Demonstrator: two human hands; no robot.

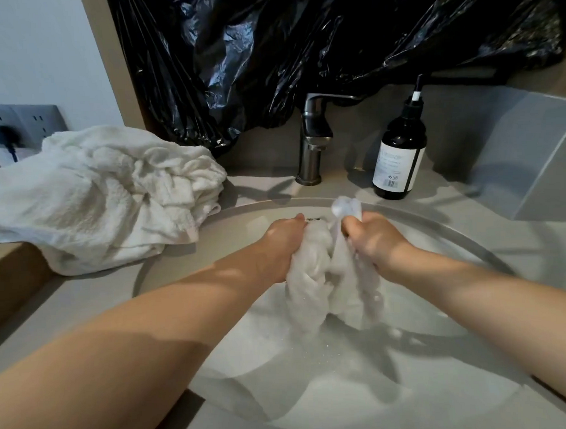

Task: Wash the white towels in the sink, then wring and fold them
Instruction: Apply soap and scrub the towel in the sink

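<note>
Soft, fairly dim indoor light falls from above. The faucet (314, 140) and bottle (398, 155) throw faint, spreading shadows over the counter (67, 317), and the arms (135, 353) cast darker bands across the sink (441, 258) basin. Sharp white glints run along the creases of the black plastic sheet (332, 47). The pile of towels (93, 191) is the brightest area, its folds nearly washed out. The wet towel (314, 271) is smeared by motion blur. The wide lens bows the sink rim and stretches the arms toward the lower corners.

pale wall (20, 47) with grey sockets (24, 124), crumpled black plastic sheet (299, 43) above a grey countertop (447, 186)
</note>
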